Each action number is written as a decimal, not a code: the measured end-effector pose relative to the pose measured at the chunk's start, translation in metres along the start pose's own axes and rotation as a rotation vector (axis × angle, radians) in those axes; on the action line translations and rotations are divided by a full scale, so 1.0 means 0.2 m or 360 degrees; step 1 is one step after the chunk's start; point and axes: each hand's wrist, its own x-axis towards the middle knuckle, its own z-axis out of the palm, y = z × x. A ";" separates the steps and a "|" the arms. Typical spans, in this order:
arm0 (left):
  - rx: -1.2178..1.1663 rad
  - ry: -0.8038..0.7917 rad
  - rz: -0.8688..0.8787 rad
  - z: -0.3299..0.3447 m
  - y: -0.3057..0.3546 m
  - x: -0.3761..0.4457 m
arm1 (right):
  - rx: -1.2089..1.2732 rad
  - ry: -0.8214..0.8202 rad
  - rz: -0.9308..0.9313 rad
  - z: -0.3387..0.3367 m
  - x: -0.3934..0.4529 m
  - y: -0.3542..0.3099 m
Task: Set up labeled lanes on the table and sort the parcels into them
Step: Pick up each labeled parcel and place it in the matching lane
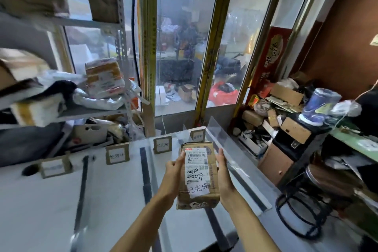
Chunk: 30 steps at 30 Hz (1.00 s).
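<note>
A brown cardboard parcel with a white shipping label and a handwritten paper slip is held over the white table. My left hand grips its left side and my right hand its right side. Black tape strips divide the table into lanes. Several cardboard label signs stand along the far edge: one at the left, one left of centre, one at the centre, and one behind the parcel.
A clear acrylic panel runs along the table's right edge. Metal shelves at the left hold bags and parcels. Boxes and clutter pile up at the right, near a black wire stool. Windows stand behind the table.
</note>
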 end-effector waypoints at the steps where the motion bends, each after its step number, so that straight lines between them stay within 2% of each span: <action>1: -0.0016 0.0049 0.0004 -0.02 -0.01 0.04 | -0.0004 -0.0028 0.0022 0.02 0.06 0.00; 6: -0.0190 0.0329 -0.0063 -0.09 -0.08 0.27 | -0.0037 -0.0210 0.0086 0.07 0.37 0.01; 15: -0.0295 0.0633 -0.0207 -0.11 -0.17 0.75 | -0.0075 -0.0262 0.0113 0.14 0.96 0.06; 19: -0.0305 0.0739 -0.0245 -0.12 -0.18 0.86 | -0.0209 -0.0284 0.0225 0.14 1.26 0.30; 23: -0.0343 0.0816 -0.0319 -0.12 -0.24 0.92 | -0.0230 -0.0324 0.0333 0.15 1.35 0.38; 27: -0.0300 0.0838 -0.0388 -0.13 -0.32 0.96 | -0.0250 -0.0296 0.0390 0.15 1.55 0.69; 30: -0.0228 0.0915 -0.0472 -0.13 -0.39 0.98 | -0.0363 -0.0259 0.0402 0.15 1.50 0.67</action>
